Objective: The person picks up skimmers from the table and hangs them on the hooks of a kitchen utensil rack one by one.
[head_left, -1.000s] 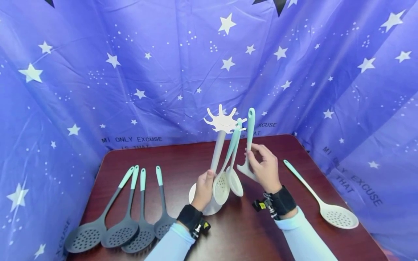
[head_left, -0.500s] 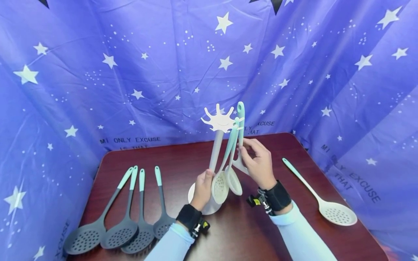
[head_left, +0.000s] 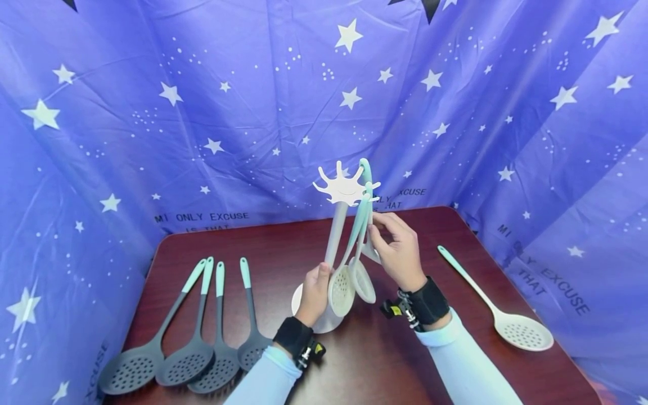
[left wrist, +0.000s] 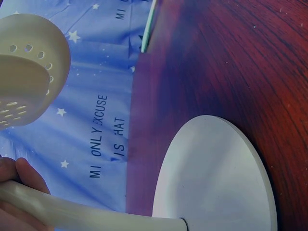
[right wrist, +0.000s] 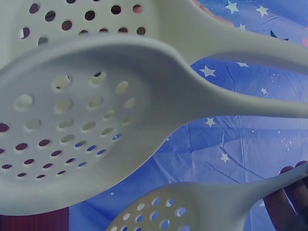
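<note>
A white utensil stand [head_left: 343,188] with a ring of prongs stands on the table, its round base [left wrist: 216,168] low in the left wrist view. My left hand [head_left: 315,295] grips its pole [head_left: 337,233]. Two white skimmers with mint handles, a nearer skimmer [head_left: 341,291] and another skimmer [head_left: 363,281], hang from the right-side prongs. My right hand [head_left: 400,247] pinches the white lower shaft of a third skimmer [right wrist: 207,207]. Its mint handle [head_left: 365,169] rises upright among the prongs, the end above them. In the head view the hand and the hanging skimmers partly hide its perforated bowl.
Several dark grey skimmers [head_left: 184,363] with mint handle ends lie at the left of the brown table [head_left: 395,360]. One white skimmer [head_left: 521,331] lies at the right. A blue star-patterned curtain [head_left: 283,112] encloses the back and sides.
My right hand has moved left with the skimmer, bringing its handle from beside the stand to among the right-side prongs. The left hand keeps its grip on the pole.
</note>
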